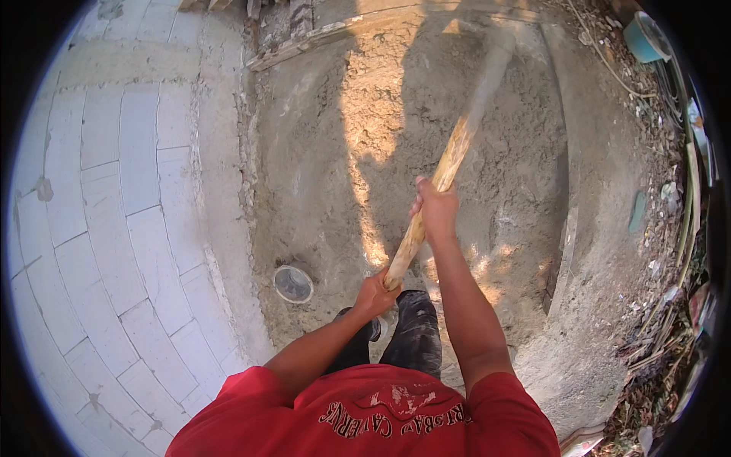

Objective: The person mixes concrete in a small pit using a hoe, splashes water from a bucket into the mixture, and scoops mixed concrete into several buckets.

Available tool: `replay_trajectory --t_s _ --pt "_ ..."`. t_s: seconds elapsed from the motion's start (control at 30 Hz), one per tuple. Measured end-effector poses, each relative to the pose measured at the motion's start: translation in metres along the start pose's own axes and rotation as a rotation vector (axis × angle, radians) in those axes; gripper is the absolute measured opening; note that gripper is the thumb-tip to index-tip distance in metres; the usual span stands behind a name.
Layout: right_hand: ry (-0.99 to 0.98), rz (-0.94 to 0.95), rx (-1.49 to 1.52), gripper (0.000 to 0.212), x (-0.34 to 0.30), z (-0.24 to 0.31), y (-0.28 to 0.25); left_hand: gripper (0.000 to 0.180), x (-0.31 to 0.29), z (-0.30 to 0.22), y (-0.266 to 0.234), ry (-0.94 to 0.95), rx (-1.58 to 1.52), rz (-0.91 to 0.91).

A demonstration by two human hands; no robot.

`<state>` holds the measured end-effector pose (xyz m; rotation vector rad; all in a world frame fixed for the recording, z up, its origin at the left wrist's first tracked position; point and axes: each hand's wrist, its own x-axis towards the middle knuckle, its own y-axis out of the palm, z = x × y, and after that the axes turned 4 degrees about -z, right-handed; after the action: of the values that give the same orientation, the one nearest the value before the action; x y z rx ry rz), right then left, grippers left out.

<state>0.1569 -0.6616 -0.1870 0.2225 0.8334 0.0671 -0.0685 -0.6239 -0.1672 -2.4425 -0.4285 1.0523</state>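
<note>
I hold a long wooden pole (453,156) slantwise over rough grey wet concrete or mortar (304,145). Wrapped round its near end is my left hand (375,295), in front of my dark trousers. Higher up the shaft, my right hand (436,207) grips it with the fingers closed. The pole's far part is greyish and smeared, reaching toward the upper right of the concrete; I cannot tell what, if anything, is fixed to its tip.
A round pipe mouth or tub (293,284) sits in the concrete at left. Pale block paving or wall (106,190) lies beyond a rough ledge (221,183). Boards (335,32) edge the far side. A teal bucket (647,38) and dry litter (655,327) lie along the right.
</note>
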Motion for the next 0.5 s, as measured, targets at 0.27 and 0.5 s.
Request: replay_trajectory --t_s 0.27,0.5 --pt "0.154 0.135 -0.560 0.017 0.143 -0.132 -0.049 0.029 0.028 0.018 0.106 -0.581 -0.605 0.238" --pt "0.221 -0.164 -0.290 0.017 0.007 -0.172 -0.077 0.040 -0.083 0.133 0.085 -0.125 -0.048 0.154"
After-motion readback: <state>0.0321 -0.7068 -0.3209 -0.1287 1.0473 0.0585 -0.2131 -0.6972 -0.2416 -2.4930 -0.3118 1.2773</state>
